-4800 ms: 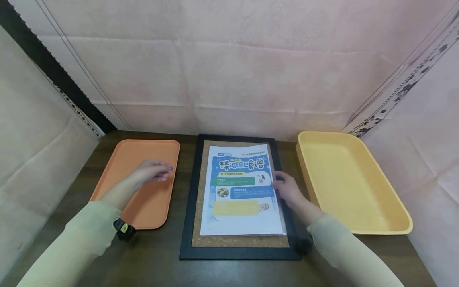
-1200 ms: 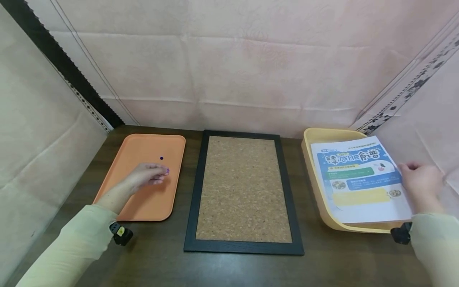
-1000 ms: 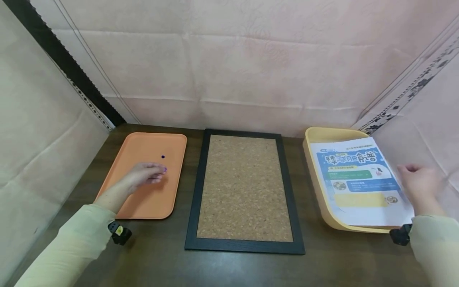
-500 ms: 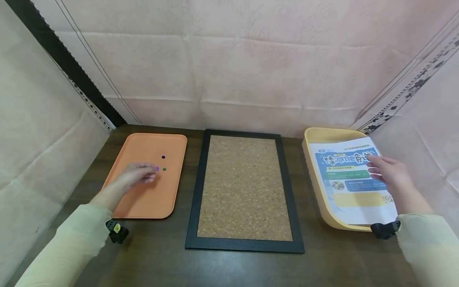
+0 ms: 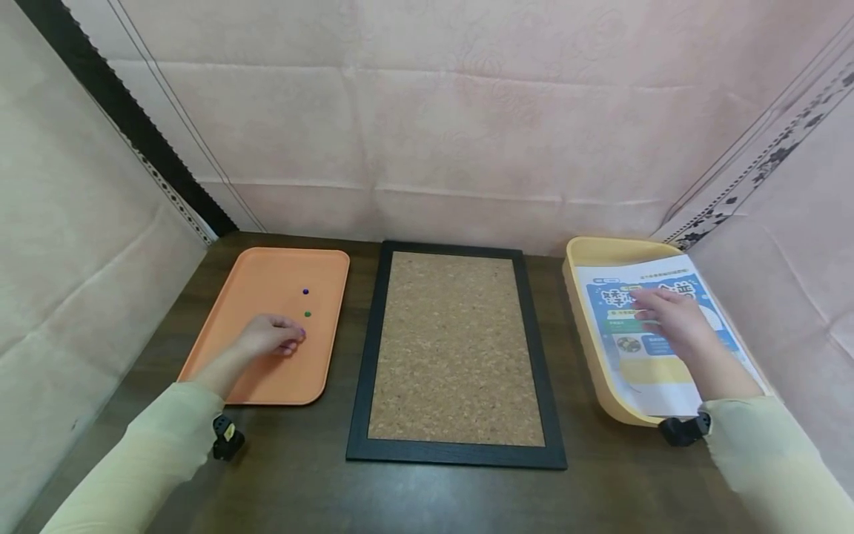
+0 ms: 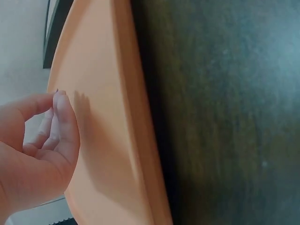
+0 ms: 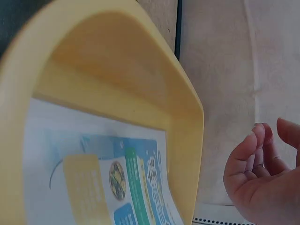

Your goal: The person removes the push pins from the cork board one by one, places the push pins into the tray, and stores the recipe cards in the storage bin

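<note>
My left hand (image 5: 270, 337) is low over the orange tray (image 5: 267, 278), thumb and forefinger pinching a tiny purple pushpin (image 5: 303, 334). In the left wrist view only a dark speck of it shows at the fingertips. Just beyond the fingers, a blue pushpin (image 5: 305, 291) and a green pushpin (image 5: 307, 314) lie on the tray. My right hand (image 5: 674, 319) hovers over the yellow bin (image 5: 600, 254), fingers loosely bent and holding nothing. A printed sheet (image 5: 657, 386) in a clear sleeve lies in the bin, partly hidden by that hand in the head view.
Between tray and bin lies a cork board (image 5: 460, 348) in a black frame, flat on the dark wooden table (image 5: 427, 497). Pale cloth (image 5: 427, 133) hangs behind and along both sides.
The right hand carried the sheet from the cork board into the bin, let go, and moved left above it. Blue and green pushpins came into view on the tray; the left hand shifted slightly nearer.
</note>
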`<act>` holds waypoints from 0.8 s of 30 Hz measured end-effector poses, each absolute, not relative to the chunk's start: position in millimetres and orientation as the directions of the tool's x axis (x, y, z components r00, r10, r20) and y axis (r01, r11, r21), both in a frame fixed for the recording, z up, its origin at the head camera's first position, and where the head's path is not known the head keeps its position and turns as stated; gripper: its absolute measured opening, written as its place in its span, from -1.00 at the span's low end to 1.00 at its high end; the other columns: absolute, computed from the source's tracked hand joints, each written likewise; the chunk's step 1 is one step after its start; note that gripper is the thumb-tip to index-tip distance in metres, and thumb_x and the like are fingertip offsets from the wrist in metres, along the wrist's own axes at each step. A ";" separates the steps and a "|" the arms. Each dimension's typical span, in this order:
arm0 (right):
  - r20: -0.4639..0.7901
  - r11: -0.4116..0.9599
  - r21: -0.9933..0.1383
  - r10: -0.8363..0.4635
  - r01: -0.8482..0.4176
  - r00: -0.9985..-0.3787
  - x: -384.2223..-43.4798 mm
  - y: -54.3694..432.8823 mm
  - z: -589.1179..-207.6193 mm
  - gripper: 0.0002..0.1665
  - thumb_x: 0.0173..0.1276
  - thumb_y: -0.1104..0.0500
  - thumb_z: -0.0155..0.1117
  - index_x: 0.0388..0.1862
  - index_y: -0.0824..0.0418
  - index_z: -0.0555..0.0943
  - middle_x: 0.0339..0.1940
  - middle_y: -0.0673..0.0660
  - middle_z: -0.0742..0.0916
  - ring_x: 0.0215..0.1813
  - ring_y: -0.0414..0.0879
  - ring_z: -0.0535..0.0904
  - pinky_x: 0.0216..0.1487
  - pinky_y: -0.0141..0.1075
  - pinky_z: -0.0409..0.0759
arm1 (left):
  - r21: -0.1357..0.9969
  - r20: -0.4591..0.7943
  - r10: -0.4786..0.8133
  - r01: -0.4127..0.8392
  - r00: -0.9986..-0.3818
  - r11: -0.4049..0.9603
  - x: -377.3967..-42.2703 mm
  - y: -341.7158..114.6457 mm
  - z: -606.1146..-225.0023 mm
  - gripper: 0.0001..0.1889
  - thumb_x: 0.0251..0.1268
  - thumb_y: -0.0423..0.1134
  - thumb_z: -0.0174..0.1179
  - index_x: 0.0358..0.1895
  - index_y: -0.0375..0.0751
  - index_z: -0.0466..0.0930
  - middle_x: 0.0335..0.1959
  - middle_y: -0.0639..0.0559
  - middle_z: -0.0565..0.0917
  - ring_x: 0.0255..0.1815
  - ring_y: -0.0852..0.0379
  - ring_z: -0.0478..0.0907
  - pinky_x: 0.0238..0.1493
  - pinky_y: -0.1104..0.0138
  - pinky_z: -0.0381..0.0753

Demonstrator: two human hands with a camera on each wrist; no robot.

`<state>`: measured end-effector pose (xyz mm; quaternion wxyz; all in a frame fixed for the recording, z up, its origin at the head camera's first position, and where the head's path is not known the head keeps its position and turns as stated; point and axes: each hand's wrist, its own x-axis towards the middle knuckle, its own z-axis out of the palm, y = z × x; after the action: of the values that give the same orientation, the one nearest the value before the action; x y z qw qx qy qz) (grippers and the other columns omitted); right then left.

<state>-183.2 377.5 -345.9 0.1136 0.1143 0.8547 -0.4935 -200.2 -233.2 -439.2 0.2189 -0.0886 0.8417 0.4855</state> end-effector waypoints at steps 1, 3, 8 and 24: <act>-0.312 0.498 -0.811 0.075 0.307 -0.947 -183.3 374.8 -346.4 -0.32 0.37 -0.24 -0.01 0.22 0.24 0.35 -0.37 -0.39 0.55 -0.22 -0.43 0.47 -0.18 -0.56 0.52 | 0.772 -0.452 0.059 -0.356 -0.890 0.527 -200.0 -232.7 -440.6 -0.70 0.35 -0.24 0.07 -0.08 -0.48 0.53 -0.53 0.09 0.60 -0.50 0.27 0.53 -0.37 0.44 0.63; -0.325 0.518 -0.797 0.065 0.310 -0.943 -182.9 370.1 -347.0 -0.23 0.37 -0.27 -0.03 0.28 0.28 0.31 -0.32 -0.37 0.54 -0.16 -0.40 0.47 -0.14 -0.55 0.52 | 0.756 -0.439 0.056 -0.335 -0.897 0.562 -200.0 -231.7 -442.9 -0.72 0.35 -0.24 0.08 -0.11 -0.46 0.56 -0.54 0.08 0.59 -0.51 0.26 0.51 -0.39 0.44 0.62; -0.343 0.547 -0.777 0.047 0.312 -0.938 -180.9 360.5 -348.7 -0.15 0.39 -0.28 -0.11 0.36 0.34 0.21 -0.06 -0.10 0.56 0.08 -0.14 0.45 0.21 -0.19 0.48 | 0.702 -0.418 0.037 -0.297 -0.908 0.647 -199.1 -228.9 -446.2 -0.76 0.34 -0.22 0.09 -0.17 -0.37 0.61 -0.56 0.09 0.57 -0.50 0.21 0.47 -0.42 0.42 0.52; -0.260 0.601 -0.757 0.085 0.258 -0.962 -184.4 329.7 -346.4 -0.06 0.35 -0.39 -0.22 0.38 0.34 0.21 0.29 0.42 0.40 0.28 0.26 0.34 0.27 0.08 0.36 | 0.705 -0.175 0.092 -0.059 -0.980 0.707 -220.6 -208.7 -400.8 -0.61 0.41 -0.08 -0.02 0.02 -0.38 0.49 -0.06 -0.30 0.58 -0.12 -0.09 0.52 -0.17 0.22 0.55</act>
<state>-184.4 329.7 -346.4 0.0992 0.0963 0.8891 -0.4364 -220.6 -208.7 -400.8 0.0991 0.0090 0.9185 0.3827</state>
